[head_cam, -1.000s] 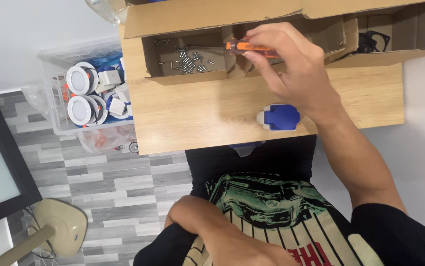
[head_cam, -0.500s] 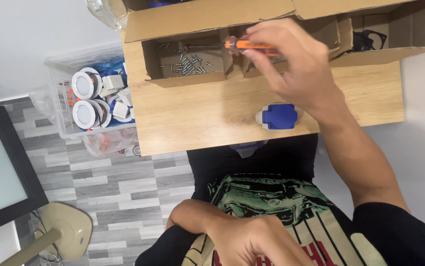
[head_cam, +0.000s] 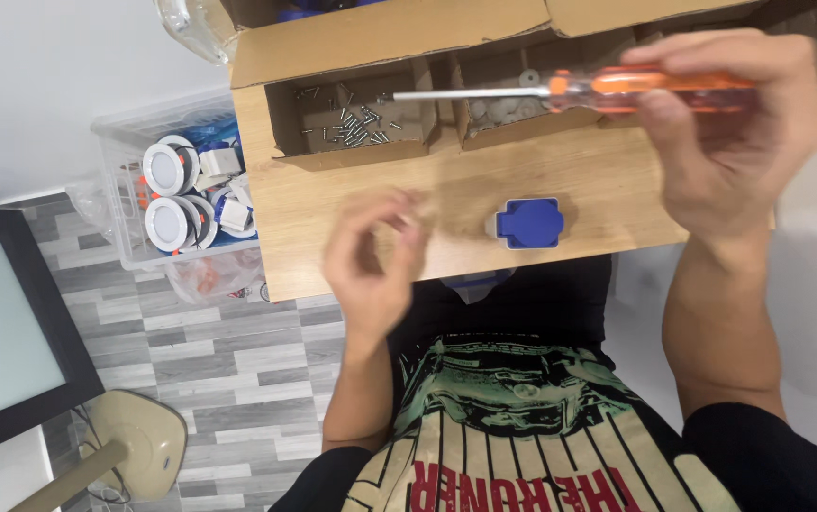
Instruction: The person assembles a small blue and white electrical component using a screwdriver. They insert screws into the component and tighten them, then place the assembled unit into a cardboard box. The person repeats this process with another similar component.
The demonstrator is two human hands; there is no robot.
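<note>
Our right hand [head_cam: 726,142] grips the orange screwdriver [head_cam: 617,87] — left hand [head_cam: 375,261] half-curled, empty — blue socket [head_cam: 529,223] lies untouched on the worktop [head_cam: 333,218]

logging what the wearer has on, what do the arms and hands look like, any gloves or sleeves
Both hands are bare: no gloves, rings or watch show on the left hand or right hand. The forearms are uncovered too. Short black sleeves end near the elbows, part of a black T-shirt with a green print and cream stripes.
</note>
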